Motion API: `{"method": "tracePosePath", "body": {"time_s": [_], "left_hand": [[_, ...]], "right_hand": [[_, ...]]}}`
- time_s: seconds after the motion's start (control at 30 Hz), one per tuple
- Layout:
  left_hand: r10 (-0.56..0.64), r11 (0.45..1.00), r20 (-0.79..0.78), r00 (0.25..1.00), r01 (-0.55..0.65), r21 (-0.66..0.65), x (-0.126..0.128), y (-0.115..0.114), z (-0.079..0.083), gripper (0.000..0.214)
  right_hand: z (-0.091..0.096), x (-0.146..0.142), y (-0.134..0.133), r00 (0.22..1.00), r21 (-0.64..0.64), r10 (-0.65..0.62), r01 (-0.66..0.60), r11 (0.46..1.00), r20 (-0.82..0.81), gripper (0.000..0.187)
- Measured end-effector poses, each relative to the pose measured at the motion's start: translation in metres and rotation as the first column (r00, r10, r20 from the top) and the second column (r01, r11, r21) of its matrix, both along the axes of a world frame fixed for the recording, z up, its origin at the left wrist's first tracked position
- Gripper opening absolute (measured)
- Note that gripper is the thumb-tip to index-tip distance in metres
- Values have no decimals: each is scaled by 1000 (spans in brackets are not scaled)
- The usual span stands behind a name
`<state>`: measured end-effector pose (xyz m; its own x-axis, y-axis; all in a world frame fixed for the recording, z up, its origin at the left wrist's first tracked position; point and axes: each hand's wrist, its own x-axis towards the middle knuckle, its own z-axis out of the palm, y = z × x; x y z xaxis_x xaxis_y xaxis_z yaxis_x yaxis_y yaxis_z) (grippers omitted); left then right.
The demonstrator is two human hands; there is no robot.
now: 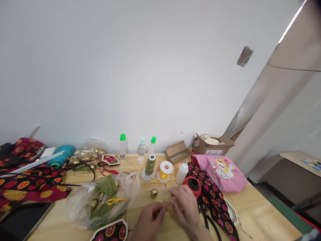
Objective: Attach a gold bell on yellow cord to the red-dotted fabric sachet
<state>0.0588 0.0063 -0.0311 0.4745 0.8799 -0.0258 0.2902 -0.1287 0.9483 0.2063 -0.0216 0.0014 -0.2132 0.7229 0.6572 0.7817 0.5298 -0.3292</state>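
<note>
Low in the middle of the view, my left hand and my right hand meet over the wooden table. Both pinch a thin thread-like strand between their fingertips; it is too fine to name. A small gold bell lies just beyond them inside a loop of yellow cord. The yellow cord spool, an olive thread cone and a red spool stand close behind.
A clear bag of green tassels lies left of my hands. Red-and-black patterned fabric covers the left end and a strip runs on the right. Small bottles, cardboard boxes and a pink bag line the back.
</note>
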Motion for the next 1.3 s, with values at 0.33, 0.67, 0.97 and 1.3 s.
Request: {"method": "tracePosePath", "body": {"time_s": [0.33,0.67,0.97,1.3], "left_hand": [[114,993,78,990,-111,-44,-8,9,-2,32],[49,998,124,991,-43,-48,-10,8,-2,33],[38,996,132,991,-27,-83,-9,11,-3,31],[-135,981,-7,991,135,139,-6,-12,14,26]], "right_hand": [[-17,5,-41,888,-140,-319,288,947,-332,14],[-31,-18,-31,927,-275,-268,194,942,-264,18],[-40,-14,-32,866,-329,-344,226,917,-364,22],[-43,-19,-36,971,-300,-85,15,954,-222,30]]}}
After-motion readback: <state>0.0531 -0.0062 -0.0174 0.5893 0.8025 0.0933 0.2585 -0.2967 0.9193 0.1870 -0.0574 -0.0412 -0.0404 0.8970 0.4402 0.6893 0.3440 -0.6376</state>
